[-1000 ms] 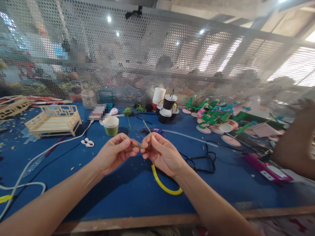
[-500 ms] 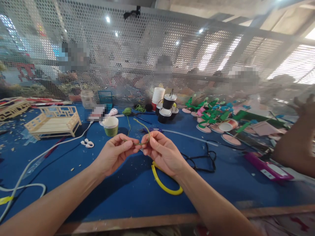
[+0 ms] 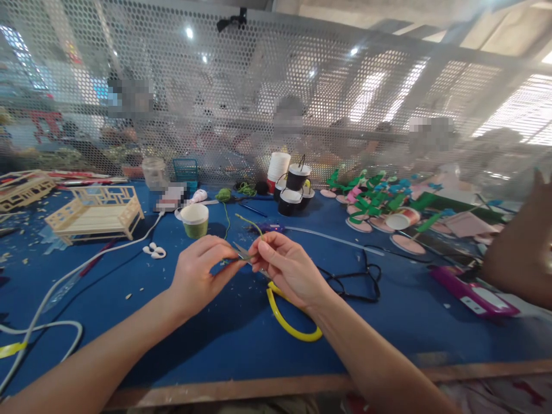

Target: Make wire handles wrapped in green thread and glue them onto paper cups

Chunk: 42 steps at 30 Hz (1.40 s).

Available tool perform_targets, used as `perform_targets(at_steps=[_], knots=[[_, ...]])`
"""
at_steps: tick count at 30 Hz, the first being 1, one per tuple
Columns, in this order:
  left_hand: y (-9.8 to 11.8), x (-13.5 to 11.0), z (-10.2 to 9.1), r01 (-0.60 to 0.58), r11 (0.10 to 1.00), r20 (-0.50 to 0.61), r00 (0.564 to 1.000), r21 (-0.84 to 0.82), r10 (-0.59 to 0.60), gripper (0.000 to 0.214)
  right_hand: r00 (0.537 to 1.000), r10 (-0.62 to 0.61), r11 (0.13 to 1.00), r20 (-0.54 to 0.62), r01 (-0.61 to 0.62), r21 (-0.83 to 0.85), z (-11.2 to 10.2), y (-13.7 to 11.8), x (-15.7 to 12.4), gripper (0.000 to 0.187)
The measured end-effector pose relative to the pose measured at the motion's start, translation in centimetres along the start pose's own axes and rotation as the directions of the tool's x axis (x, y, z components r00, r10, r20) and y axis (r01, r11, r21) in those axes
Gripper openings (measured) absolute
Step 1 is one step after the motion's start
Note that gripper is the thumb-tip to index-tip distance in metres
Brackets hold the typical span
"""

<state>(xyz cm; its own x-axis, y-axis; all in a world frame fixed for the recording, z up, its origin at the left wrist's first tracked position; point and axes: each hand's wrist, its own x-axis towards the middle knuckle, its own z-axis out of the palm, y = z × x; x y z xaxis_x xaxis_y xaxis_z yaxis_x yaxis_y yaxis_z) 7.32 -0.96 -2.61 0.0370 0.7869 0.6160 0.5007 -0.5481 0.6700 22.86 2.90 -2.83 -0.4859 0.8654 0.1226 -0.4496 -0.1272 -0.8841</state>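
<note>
Head view: a perforated screen [image 3: 241,86] spans the upper half of the frame, and I make out blurred people through it. Below it the blue tabletop [image 3: 207,351] spreads to a brown edge at the bottom. Another person's arm [image 3: 517,259] enters at the right edge. Paper flowers [image 3: 365,211] on round pink bases crowd the right middle, and a wooden bed [image 3: 92,215], small enough to be a model, stands at left centre.

Mid-frame I have both hands close together, near each other's fingertips. The right hand [image 3: 291,267] has thumb and fingers bent together, pinching a green strand. The left hand [image 3: 198,273] has thumb and index drawn to a point, pinching the strand too, though I see little of it there. A magenta device [image 3: 474,292] lies at the lower right. Scissors [image 3: 295,334] sit under the right hand, yellow handle toward me, blades showing between the two sets of fingertips; I cannot tell whether any finger is through the handle. Black cups [image 3: 290,204] are stacked at upper centre, and a green cup [image 3: 195,227] stands just beyond the left hand. Smallest is the strand [image 3: 249,220], its free end curving up and left from the right fingertips.
</note>
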Motion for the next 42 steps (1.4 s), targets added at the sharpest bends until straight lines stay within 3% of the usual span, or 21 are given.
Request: perform_targets(at_steps=[5,11,15,19,23,25,30,32,33,36,38,40,42], knots=[[-0.4,-0.2,0.1,-0.134,0.968,0.078,0.990,0.213,0.120,0.007,0.999,0.017,1.000,-0.034,-0.018,-0.019,0.1,0.1,0.1,0.014],[-0.3,-0.5,0.5,-0.180,0.892,0.145,0.981,0.416,0.130,0.015,0.996,-0.026,0.996,-0.084,0.020,-0.081,0.3,0.2,-0.1,0.015],[-0.3,-0.4,0.5,-0.137,0.882,0.189,0.980,0.451,0.056,0.020,0.993,-0.048,0.991,-0.112,0.033,-0.133,0.4,0.3,0.0,0.016],[-0.1,0.1,-0.2,-0.119,0.922,0.190,0.980,0.368,0.050,0.012,0.991,-0.062,0.964,-0.120,0.028,-0.264,0.1,-0.1,0.2,0.015],[0.4,0.8,-1.3,-0.119,0.946,0.013,0.993,0.301,0.120,0.008,0.995,-0.059,0.885,-0.081,0.014,-0.465,-0.5,-0.8,0.3,0.015],[0.6,1.1,-1.6,-0.098,0.948,0.011,0.995,0.302,0.099,0.011,0.998,-0.042,0.835,-0.041,0.013,-0.550,-0.6,-1.0,0.2,0.014],[0.5,1.3,-1.8,0.151,0.961,0.091,0.980,0.232,-0.176,0.033,0.986,-0.156,0.627,0.067,0.151,-0.764,-0.8,-1.1,0.0,0.007],[0.3,1.4,-1.6,0.288,0.951,0.176,0.936,0.116,-0.305,0.031,0.971,-0.178,0.521,0.158,0.229,-0.822,-0.8,-1.0,0.0,0.009],[0.1,1.3,-1.5,0.361,0.931,0.265,0.894,0.049,-0.361,0.029,0.961,-0.181,0.470,0.209,0.271,-0.840,-0.8,-0.9,0.0,0.010],[-0.4,1.1,-1.1,0.598,0.793,0.546,0.705,-0.114,-0.453,0.026,0.927,-0.190,0.369,0.323,0.373,-0.851,-0.8,-0.5,0.0,0.013],[-0.5,0.9,-0.8,0.713,0.674,0.636,0.614,-0.193,-0.468,0.023,0.916,-0.204,0.363,0.346,0.399,-0.842,-0.8,-0.3,0.0,0.014],[-0.5,0.8,-0.6,0.772,0.575,0.666,0.582,-0.271,-0.467,0.022,0.919,-0.222,0.392,0.325,0.389,-0.834,-0.8,-0.2,0.0,0.015],[-0.5,0.7,-0.4,0.787,0.510,0.665,0.590,-0.347,-0.457,0.022,0.937,-0.229,0.441,0.263,0.341,-0.830,-0.8,-0.3,0.0,0.016]])
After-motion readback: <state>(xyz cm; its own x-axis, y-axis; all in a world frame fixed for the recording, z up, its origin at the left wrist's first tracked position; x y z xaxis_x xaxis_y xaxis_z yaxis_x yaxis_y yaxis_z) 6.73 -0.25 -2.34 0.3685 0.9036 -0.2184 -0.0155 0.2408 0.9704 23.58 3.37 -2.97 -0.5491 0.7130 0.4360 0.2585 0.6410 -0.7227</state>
